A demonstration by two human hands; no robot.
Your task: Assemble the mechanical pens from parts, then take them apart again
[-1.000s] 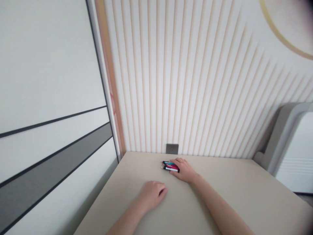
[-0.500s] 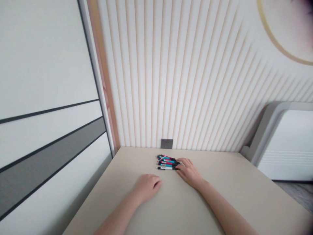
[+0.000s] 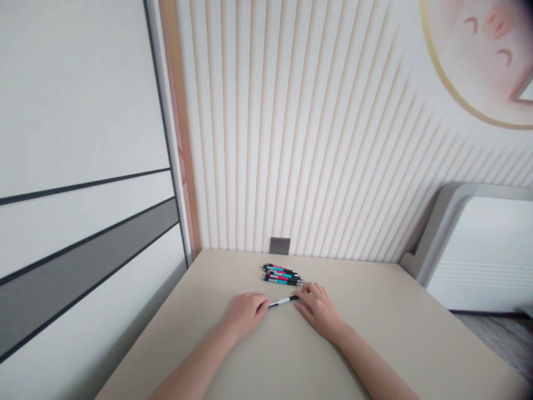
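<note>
A black-and-white pen [image 3: 283, 301] lies on the beige table [image 3: 395, 316] between my two hands, roughly level with the table's front-to-back middle. My left hand [image 3: 245, 314] is curled, its fingertips at the pen's left end. My right hand [image 3: 317, 311] rests with its fingers apart, touching the pen's right end. Just beyond them lies a tight bunch of several slim pens [image 3: 282, 274] with black, teal and red barrels, side by side. Neither hand touches that bunch.
A grey wall socket [image 3: 280, 245] sits just above the table's far edge on a ribbed cream wall. White panelled doors [image 3: 83, 111] rise beyond the left edge. A white padded unit [image 3: 478, 250] stands beyond the right edge.
The black-and-white pen has left the bunch and now lies nearer me, between my hands. My hands have moved closer together. The view has shifted slightly.
</note>
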